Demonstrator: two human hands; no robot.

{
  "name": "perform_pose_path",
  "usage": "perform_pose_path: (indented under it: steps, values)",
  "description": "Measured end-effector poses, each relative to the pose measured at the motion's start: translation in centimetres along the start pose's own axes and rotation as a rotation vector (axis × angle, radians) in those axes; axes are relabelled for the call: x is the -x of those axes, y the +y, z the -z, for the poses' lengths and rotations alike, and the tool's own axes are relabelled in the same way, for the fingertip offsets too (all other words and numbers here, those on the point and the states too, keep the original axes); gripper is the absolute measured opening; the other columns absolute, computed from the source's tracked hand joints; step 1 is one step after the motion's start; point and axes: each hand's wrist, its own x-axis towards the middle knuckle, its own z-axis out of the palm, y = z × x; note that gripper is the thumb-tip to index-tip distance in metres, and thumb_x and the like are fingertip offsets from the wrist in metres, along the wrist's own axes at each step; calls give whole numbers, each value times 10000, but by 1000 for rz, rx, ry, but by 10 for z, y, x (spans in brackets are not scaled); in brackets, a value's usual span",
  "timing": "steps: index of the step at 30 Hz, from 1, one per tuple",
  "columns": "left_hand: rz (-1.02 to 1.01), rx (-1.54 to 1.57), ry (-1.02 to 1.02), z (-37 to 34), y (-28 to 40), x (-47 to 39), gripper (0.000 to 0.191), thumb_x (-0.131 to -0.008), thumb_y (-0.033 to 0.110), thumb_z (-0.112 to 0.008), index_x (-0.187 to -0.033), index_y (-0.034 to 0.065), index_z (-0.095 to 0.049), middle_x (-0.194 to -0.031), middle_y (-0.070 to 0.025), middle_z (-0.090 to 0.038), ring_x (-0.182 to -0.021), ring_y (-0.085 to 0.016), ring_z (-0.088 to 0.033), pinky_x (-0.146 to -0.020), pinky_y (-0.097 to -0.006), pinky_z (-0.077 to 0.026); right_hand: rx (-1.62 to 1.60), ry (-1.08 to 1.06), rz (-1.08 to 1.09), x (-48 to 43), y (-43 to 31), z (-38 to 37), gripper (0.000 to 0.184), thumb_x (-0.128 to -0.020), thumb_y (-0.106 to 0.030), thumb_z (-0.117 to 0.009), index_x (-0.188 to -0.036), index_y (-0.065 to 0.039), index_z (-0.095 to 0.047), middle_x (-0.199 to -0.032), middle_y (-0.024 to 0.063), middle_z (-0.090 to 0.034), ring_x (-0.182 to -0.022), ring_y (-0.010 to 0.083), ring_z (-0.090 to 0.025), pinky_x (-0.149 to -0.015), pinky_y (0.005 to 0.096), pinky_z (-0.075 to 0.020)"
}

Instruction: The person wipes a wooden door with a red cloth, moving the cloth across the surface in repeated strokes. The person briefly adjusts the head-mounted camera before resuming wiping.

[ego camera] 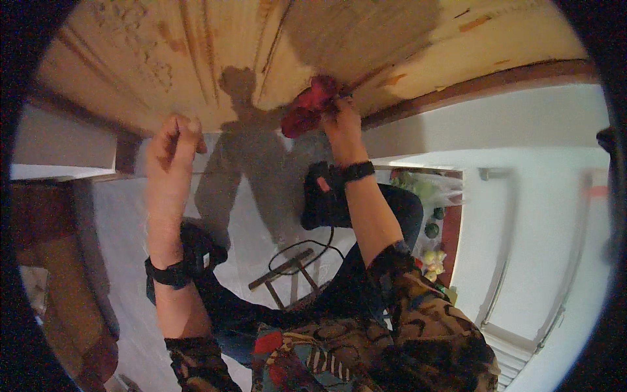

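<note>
A crumpled dark-red cloth [306, 110] is in my right hand [345, 117], held against or just over the lower part of a wooden panel [235, 29]. The panel has grooves, carved marks and brown stains, and a shadow falls across it. My left hand [176, 139] hangs left of the cloth, near the panel's lower edge, its fingers curled with nothing seen in them. Black bands circle both wrists. A darker brown wooden rail [470, 88] runs along the panel's edge on the right.
Below my arms, a small wooden stool [281, 269] stands by a looped black cable [303, 242]. Green and yellow items, perhaps produce [433, 259], lie at right beside a white wall [529, 245] with pipes. Brown furniture [63, 274] is at left.
</note>
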Motion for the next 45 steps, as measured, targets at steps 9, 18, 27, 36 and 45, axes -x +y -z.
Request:
perform_pose_path:
  steps: [9, 18, 27, 36, 45]
  values:
    - [-83, -8, 1, 18, -22, 9, 274, -918, 245, -524, -713, 80, -448, -666, 16, -461, -676, -79, -437, -643, -230, -358, -169, 769, -78, -45, -108, 17, 168, -844, 36, -454, -1005, -11, -465, -990, 104, -543, -906, 229, -521, -817, 319, -433]
    - [19, -31, -201, 0, -48, 1, 153, -899, 194, -559, -899, 44, -529, -803, -26, -556, -785, -105, -521, -732, -249, -428, -560, 18, -271, -23, -89, 20, 200, -794, -151, -648, -917, -36, -542, -876, 131, -590, -833, 270, -568, -753, 356, -446]
    - [-149, -129, -366, -74, -28, 17, 401, -866, 188, -620, -1221, 53, -489, -1126, -61, -580, -1028, -170, -535, -884, -310, -439, -1814, -583, -400, 9, -149, 75, 124, -875, -76, -557, -997, -58, -552, -1041, 79, -607, -1009, 211, -571, -875, 359, -478]
    - [-148, 8, -211, -101, 9, 7, 315, -896, 56, -532, -1202, 19, -467, -1145, -59, -568, -1044, -137, -526, -911, -295, -432, -1893, -542, -438, 0, -118, 76, 161, -876, -60, -536, -1033, -95, -527, -1001, 57, -572, -947, 199, -563, -801, 356, -493]
    - [-561, 24, 38, -150, 127, -14, 528, -872, -39, -472, -1368, 44, -313, -1234, -118, -493, -1109, -187, -495, -933, -299, -411, -1831, -274, -549, -3, -85, 99, 126, -877, -99, -560, -1000, -109, -542, -939, 34, -579, -865, 151, -558, -784, 320, -485]
